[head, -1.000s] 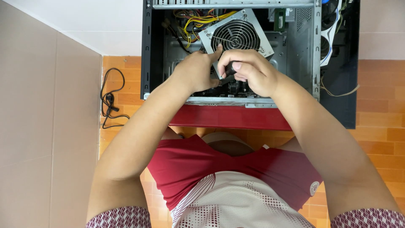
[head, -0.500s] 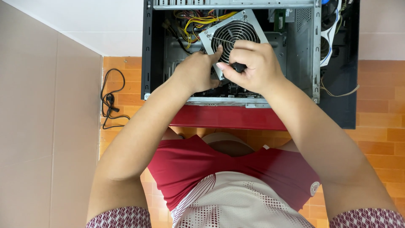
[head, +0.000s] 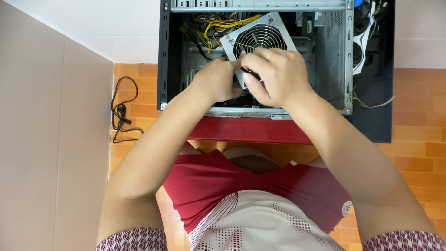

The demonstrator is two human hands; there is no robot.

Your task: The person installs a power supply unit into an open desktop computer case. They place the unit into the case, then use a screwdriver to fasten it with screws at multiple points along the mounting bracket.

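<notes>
Left hand (head: 217,83) and right hand (head: 274,74) fingers pinched on the grey power supply (head: 260,39), yellow wires (head: 223,25) just beyond, inside open computer case (head: 334,69).

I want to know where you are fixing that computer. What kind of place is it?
Probably a room at home, not a workshop. The open computer case sits low over an orange tiled floor, beside plain pale walls, with a loose black cable lying on the tiles. No workbench or tool racks show.

Looks like a home room, not a workshop; orange tiled floor (head: 409,153) w/ plain white wall (head: 116,23); open PC case (head: 334,60) lying on the floor, no bench; loose black cable (head: 121,111) by the wall; person sits on the floor.
</notes>
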